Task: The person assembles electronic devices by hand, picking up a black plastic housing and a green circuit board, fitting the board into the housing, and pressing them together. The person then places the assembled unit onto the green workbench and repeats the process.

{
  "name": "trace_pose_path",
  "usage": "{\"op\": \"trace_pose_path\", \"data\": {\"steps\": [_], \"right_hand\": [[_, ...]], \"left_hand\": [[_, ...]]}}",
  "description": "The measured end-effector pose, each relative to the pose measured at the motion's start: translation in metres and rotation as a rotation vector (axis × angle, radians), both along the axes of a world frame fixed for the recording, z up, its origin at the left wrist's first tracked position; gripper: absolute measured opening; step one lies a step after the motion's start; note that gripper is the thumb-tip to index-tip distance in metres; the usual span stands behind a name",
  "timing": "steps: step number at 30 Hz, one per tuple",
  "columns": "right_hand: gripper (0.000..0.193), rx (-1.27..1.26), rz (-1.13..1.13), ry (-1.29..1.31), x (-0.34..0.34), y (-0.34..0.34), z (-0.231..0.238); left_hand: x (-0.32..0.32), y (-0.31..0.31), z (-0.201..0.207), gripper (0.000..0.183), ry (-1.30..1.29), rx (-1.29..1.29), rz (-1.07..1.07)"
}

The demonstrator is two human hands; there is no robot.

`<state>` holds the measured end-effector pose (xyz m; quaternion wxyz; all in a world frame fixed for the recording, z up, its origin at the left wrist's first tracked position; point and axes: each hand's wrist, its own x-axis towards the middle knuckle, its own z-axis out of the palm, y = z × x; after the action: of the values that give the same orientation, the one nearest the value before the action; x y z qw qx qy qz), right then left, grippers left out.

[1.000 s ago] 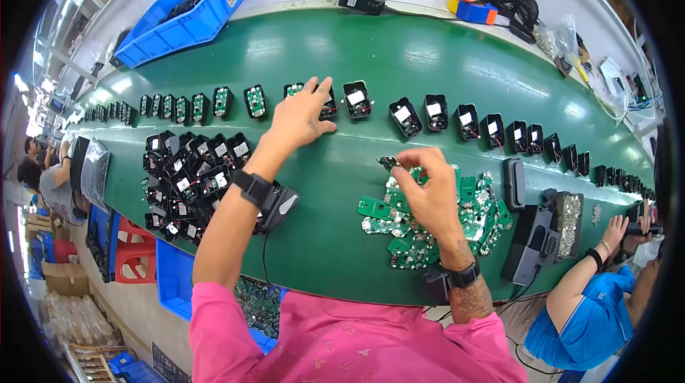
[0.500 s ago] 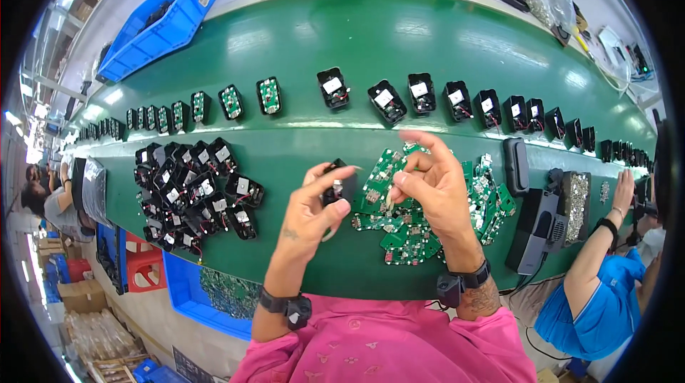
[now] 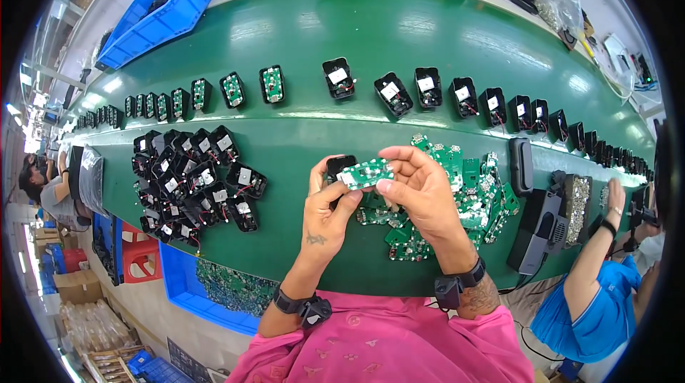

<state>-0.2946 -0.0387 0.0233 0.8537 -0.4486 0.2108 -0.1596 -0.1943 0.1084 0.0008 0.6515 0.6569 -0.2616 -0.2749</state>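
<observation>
In front of me, my left hand point(image 3: 328, 205) is closed around a small black plastic housing point(image 3: 340, 165). My right hand point(image 3: 422, 187) pinches a green circuit board point(image 3: 367, 173) by its right end, thumb below and fingers above. The board lies across the mouth of the housing and covers part of it; whether it touches cannot be made out. Beneath and beyond my right hand spreads a pile of loose green circuit boards point(image 3: 471, 194). To the left lies a heap of black housings point(image 3: 189, 176) with white parts and red wires inside.
Housings holding green boards point(image 3: 272, 83) stand in a row at far left; housings with white parts point(image 3: 427, 89) continue it rightward. A dark grey device point(image 3: 534, 230) and a metal-parts tray point(image 3: 576, 208) sit at right, near another person's arm point(image 3: 596, 240). A blue bin point(image 3: 182, 287) is below the table edge.
My right hand has lifted a circuit board from beside the pile and brought it left, over the housing. The left hand has turned the housing slightly and shifted right.
</observation>
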Motion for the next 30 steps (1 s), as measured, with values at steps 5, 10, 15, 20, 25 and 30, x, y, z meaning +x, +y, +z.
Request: {"op": "trace_pose_path", "data": {"steps": [5, 10, 15, 20, 25, 30], "right_hand": [[0.044, -0.050, 0.077, 0.052, -0.001, 0.000, -0.003], [0.044, -0.133, 0.078, 0.050, -0.001, 0.006, -0.009], [0.043, -0.158, 0.118, 0.070, 0.000, 0.006, -0.008], [0.042, -0.173, 0.154, 0.056, -0.002, 0.007, -0.001], [0.042, -0.359, 0.115, 0.109, -0.003, 0.010, -0.002], [0.034, -0.870, 0.056, 0.043, -0.001, 0.010, 0.003]], "left_hand": [[0.002, 0.002, -0.005, 0.019, 0.052, 0.034, 0.049], [0.004, -0.001, 0.005, 0.038, -0.013, 0.081, -0.019], [0.012, 0.001, 0.010, 0.083, 0.492, -0.041, -0.131], [0.023, 0.007, 0.019, 0.086, 0.670, -0.011, -0.273], [0.021, 0.009, 0.030, 0.078, 0.597, -0.106, -0.210], [0.018, 0.010, 0.029, 0.063, 0.518, -0.104, -0.143]]}}
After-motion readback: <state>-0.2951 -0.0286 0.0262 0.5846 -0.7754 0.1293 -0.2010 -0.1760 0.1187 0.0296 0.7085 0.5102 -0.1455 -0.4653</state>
